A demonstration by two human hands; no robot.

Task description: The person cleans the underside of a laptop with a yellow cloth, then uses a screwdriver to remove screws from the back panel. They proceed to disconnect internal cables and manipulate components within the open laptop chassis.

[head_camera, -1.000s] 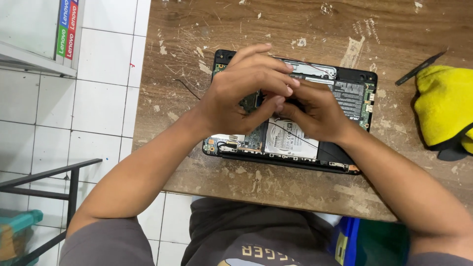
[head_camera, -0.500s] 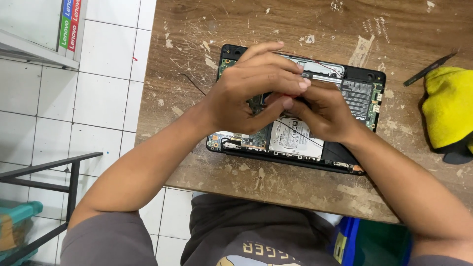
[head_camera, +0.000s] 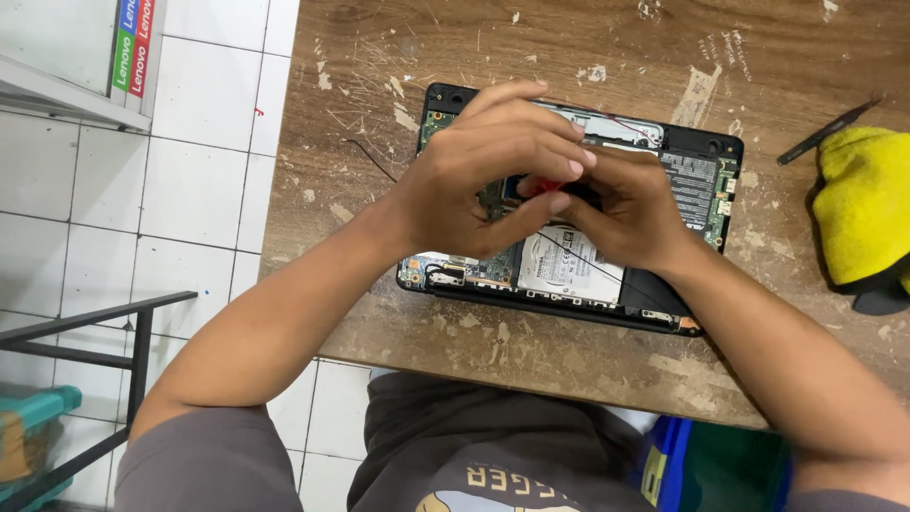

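Observation:
An opened black laptop (head_camera: 697, 180) lies base-up on the scratched wooden table (head_camera: 398, 85), with its circuit board and a silver hard drive (head_camera: 569, 265) exposed. My left hand (head_camera: 483, 175) arches over the middle of the laptop, fingers and thumb curled toward a small red object (head_camera: 542, 186). From the right, my right hand (head_camera: 630, 213) meets it, and its fingertips close on the same red object. The hands touch each other and hide what lies under them. A thin black wire (head_camera: 370, 159) trails off the laptop's left side.
A yellow and black cloth (head_camera: 867, 213) lies at the table's right edge, with a slim dark tool (head_camera: 820, 137) beside it. White floor tiles (head_camera: 199, 199) are to the left, with a black metal frame (head_camera: 104, 332) and a shelf corner (head_camera: 66, 90). A blue object (head_camera: 668, 465) sits by my lap.
Both hands stay together over the middle of the laptop with only small finger shifts. The red object now shows between the fingertips.

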